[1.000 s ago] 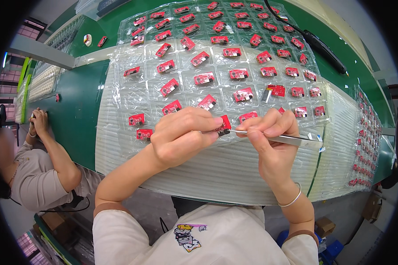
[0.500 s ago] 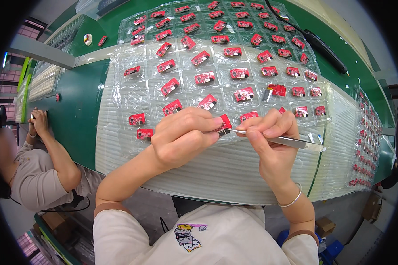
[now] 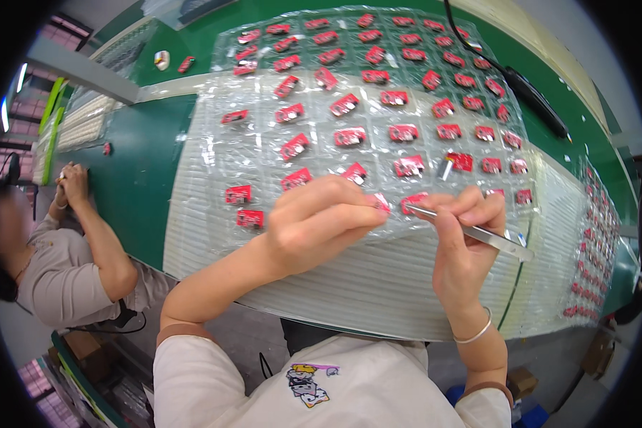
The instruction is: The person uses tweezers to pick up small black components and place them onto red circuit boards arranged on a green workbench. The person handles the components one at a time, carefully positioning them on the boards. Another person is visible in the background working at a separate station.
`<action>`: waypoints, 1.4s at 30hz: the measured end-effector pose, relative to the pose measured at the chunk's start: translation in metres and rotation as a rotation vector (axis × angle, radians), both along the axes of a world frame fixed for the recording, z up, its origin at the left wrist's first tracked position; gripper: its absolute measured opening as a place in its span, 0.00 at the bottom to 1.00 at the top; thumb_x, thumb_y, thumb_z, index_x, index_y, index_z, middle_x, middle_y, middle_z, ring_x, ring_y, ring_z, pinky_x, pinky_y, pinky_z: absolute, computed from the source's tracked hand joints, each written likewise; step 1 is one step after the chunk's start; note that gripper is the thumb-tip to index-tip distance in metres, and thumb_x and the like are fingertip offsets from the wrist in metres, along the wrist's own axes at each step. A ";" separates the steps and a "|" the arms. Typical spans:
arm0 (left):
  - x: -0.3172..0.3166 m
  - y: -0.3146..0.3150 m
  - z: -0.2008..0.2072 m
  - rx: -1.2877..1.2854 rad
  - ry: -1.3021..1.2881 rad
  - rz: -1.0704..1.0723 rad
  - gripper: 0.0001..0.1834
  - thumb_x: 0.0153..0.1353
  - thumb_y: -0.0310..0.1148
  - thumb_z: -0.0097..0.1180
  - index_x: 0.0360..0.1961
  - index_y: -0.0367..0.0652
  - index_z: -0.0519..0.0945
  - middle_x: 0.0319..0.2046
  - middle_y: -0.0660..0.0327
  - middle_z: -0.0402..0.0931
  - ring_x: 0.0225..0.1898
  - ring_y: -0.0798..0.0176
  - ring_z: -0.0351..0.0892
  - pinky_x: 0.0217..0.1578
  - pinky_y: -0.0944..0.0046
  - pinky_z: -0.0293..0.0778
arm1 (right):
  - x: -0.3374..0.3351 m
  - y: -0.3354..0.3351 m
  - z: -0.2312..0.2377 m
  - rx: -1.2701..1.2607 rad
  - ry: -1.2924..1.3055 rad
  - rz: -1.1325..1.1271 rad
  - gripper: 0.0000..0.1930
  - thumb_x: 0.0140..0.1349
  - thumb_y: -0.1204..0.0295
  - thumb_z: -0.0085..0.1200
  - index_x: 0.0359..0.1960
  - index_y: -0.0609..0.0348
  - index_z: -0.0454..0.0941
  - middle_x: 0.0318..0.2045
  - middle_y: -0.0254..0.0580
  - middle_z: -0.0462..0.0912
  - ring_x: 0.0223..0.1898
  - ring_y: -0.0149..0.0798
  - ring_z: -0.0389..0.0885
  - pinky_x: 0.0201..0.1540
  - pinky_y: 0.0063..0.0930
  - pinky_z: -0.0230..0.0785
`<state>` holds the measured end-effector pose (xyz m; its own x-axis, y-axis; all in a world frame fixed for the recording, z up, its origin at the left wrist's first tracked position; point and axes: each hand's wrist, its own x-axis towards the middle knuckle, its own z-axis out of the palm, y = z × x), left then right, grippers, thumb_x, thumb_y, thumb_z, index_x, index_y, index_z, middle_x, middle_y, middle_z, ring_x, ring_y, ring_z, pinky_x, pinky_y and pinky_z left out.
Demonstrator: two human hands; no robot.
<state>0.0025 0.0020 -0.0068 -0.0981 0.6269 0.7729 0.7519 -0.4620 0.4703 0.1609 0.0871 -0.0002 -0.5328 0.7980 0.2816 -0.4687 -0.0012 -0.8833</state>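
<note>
Between the thumb and fingertips of my left hand (image 3: 321,221) is a small red circuit board (image 3: 381,204), partly hidden and blurred. My right hand (image 3: 467,246) grips a pair of silver metal tweezers (image 3: 498,242). Their tips point left, a short gap from the held board, and overlap in view another red board (image 3: 413,202) behind them. Both hands hover over the near edge of a clear plastic tray (image 3: 264,153), whose compartments hold many red boards. One board in it (image 3: 461,162) has a silver part at its left side.
Ridged whitish matting (image 3: 335,292) covers the near table. A black corded tool (image 3: 535,103) lies at the far right, and another tray of red boards (image 3: 585,271) stands on the right. At the left a co-worker (image 3: 85,264) sits with hands together by the green tabletop (image 3: 146,143).
The tweezer tips have drawn away from the board in my left hand, opening a gap between them. The whole view has shifted, so the trays appear slightly lower and to the right.
</note>
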 end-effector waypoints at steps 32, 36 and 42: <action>-0.173 0.035 0.009 -0.410 -0.035 0.427 0.14 0.47 0.20 0.56 0.38 0.37 0.76 0.35 0.57 0.77 0.35 0.64 0.77 0.37 0.69 0.73 | 0.002 0.001 0.005 -0.115 -0.052 -0.068 0.13 0.50 0.86 0.52 0.26 0.56 0.60 0.26 0.37 0.69 0.36 0.41 0.77 0.41 0.36 0.70; -0.086 0.026 0.033 -0.314 -0.274 0.156 0.12 0.44 0.18 0.57 0.34 0.37 0.78 0.34 0.58 0.78 0.31 0.67 0.78 0.33 0.72 0.74 | 0.003 0.002 0.006 -0.118 0.016 -0.045 0.13 0.49 0.86 0.52 0.27 0.56 0.60 0.27 0.37 0.70 0.36 0.43 0.77 0.42 0.37 0.69; -0.005 0.008 0.030 -0.110 -0.160 -0.100 0.09 0.40 0.19 0.61 0.25 0.39 0.78 0.30 0.57 0.78 0.28 0.64 0.78 0.27 0.71 0.74 | 0.007 0.005 0.007 -0.062 0.132 0.023 0.13 0.50 0.86 0.51 0.28 0.57 0.61 0.27 0.40 0.70 0.36 0.44 0.77 0.40 0.34 0.71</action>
<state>-0.0027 0.0102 0.0232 -0.1470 0.7196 0.6787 0.6162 -0.4701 0.6319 0.1677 0.0924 0.0070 -0.5125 0.8041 0.3012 -0.5804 -0.0660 -0.8116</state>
